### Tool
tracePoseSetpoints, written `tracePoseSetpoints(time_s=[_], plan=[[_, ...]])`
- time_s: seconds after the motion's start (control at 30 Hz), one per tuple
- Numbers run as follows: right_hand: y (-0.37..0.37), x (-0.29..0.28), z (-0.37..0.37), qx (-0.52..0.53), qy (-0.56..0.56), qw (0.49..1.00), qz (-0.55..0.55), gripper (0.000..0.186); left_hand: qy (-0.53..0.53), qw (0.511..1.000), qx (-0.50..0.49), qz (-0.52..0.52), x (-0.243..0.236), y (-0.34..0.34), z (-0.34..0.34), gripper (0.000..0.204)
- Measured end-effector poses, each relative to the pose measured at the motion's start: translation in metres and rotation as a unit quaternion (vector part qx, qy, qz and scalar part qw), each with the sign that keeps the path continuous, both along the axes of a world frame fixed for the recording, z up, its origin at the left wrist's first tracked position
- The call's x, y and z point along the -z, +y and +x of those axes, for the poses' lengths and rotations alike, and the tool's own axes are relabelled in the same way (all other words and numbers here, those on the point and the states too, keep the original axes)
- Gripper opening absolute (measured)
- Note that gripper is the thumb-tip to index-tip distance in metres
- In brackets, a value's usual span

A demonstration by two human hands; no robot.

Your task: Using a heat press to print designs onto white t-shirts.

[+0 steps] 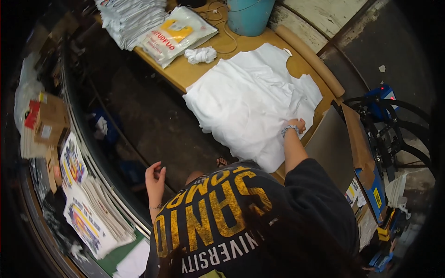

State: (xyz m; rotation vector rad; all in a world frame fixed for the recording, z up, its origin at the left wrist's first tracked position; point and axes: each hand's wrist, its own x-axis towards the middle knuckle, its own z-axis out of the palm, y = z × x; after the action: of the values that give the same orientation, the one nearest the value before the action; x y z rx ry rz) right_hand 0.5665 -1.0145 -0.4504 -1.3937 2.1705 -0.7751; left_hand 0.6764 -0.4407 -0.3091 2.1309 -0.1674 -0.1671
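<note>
White cloth [245,92] lies spread in wrinkled, overlapping layers on the yellow-brown table [178,76], partly hanging over its near edge. A round notch shows at its far right side. My right hand [297,125], with a band at the wrist, is at the cloth's right edge, its fingers curled over the fabric there; the fingertips are partly hidden. Away from the table, my left hand [155,177] hangs in the air at the lower left, loosely open and holding nothing. A bundled white cloth [200,55] sits near the table's left edge.
Past the bundle lie a printed plastic bag [181,34] and a folded white stack [132,21]. A blue bucket [250,16] and a cardboard tube [310,60] line the far side. On the left are printed sheets [88,222] and a carton [52,119]; black-hosed equipment [387,125] stands right.
</note>
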Motion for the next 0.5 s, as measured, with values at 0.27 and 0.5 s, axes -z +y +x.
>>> tracePoseSetpoints(time_s=[0.27, 0.5], plan=[[-0.021, 0.039, -0.031, -0.032, 0.005, 0.999, 0.006, 0.021, 0.010, 0.960, 0.277, -0.042, 0.032, -0.135, 0.181, 0.023], [0.013, 0.002, -0.034, -0.040, -0.023, 0.989, -0.141, 0.019, -0.054, 0.909, 0.411, 0.036, 0.060, -0.318, 0.339, 0.026]])
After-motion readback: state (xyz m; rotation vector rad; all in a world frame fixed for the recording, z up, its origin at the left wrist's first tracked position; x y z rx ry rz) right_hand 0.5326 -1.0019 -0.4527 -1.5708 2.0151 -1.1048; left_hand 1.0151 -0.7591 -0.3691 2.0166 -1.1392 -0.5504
